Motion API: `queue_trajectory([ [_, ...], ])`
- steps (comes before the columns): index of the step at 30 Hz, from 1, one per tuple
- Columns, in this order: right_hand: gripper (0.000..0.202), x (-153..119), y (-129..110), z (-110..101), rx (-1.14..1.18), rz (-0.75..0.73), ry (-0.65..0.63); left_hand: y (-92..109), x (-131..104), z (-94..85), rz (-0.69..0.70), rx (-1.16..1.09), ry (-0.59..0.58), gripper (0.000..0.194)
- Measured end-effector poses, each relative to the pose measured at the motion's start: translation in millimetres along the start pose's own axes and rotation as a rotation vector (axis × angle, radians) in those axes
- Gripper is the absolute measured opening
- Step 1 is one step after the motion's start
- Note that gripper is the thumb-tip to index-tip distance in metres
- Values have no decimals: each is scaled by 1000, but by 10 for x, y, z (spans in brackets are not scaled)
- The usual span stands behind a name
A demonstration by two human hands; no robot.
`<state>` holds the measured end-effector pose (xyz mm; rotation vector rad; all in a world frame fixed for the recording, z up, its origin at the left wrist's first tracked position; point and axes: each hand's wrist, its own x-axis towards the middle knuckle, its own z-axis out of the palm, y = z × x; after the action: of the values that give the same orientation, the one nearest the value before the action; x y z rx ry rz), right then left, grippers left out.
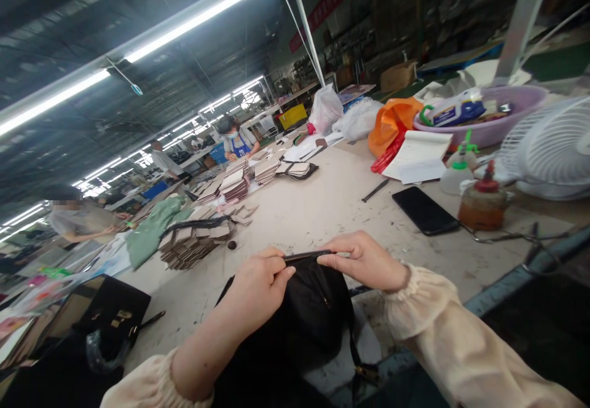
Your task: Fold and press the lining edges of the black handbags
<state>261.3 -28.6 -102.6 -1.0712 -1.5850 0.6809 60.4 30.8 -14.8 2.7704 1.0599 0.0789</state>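
Tube lights [203, 16], worktables [332, 190] and stacked pieces [188, 247] mark a factory workshop.

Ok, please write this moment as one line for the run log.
left grip: pinching black bag at rim | right grip: pinching same rim | phone: on table, unheld

Black bag [318, 319], plain cream sleeves [442, 319]

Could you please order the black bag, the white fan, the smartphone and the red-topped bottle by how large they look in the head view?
1. Black bag
2. White fan, cut off by the picture's edge
3. Smartphone and red-topped bottle: too alike to rank
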Motion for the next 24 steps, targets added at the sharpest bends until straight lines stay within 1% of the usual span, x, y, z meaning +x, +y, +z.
queue_trajectory([
  [5, 19, 4, 4, 2, -16, -20, 21, 18, 18, 2, -30, -28, -14, 33],
  [9, 24, 6, 27, 16, -23, 22, 23, 29, 29, -5, -57, -28, -20, 33],
  [13, 27, 15, 32, 22, 20, 41, 14, 24, 25, -1, -56, -17, -14, 32],
  [18, 26, 23, -18, 0, 36, 18, -19, 30, 31, -3, -43, -6, -11, 31],
  [21, 24, 22, -54, -2, 16, -5, -3, 43, 38, -8, -43, 2, -19, 32],
  [24, 26, 20, -64, 24, -30, 12, 15, 46, 43, -9, -42, 7, -28, 32],
])
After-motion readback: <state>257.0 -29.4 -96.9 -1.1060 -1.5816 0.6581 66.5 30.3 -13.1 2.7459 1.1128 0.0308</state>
